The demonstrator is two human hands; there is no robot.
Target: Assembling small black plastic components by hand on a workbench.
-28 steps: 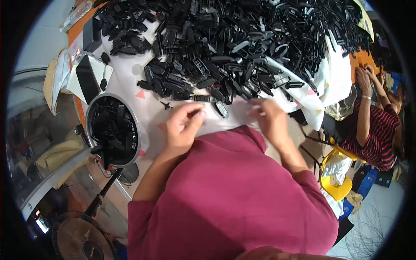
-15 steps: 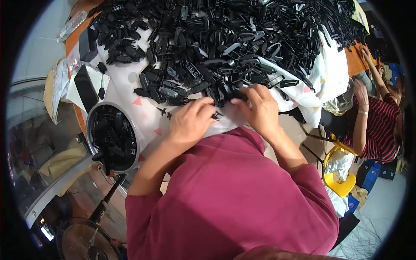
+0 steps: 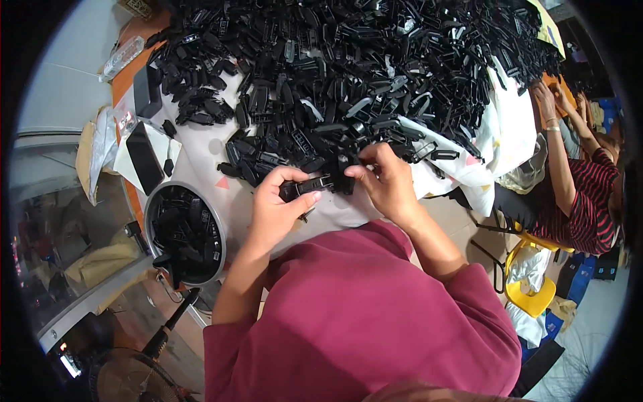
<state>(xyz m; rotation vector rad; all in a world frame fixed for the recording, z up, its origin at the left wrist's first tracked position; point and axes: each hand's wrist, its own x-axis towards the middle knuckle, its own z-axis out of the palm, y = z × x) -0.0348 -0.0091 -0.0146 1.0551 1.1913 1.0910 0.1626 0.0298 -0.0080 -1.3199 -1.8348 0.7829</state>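
Bright light nearly bleaches the white cloth (image 3: 497, 124) at right and glints off the black plastic parts (image 3: 375, 87); shadow crosses my magenta shirt (image 3: 375, 308); straight edges bend toward the black rim.

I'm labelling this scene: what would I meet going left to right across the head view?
Clear plastic bottle, grey-rimmed round bin, left hand, right hand, yellow chair.
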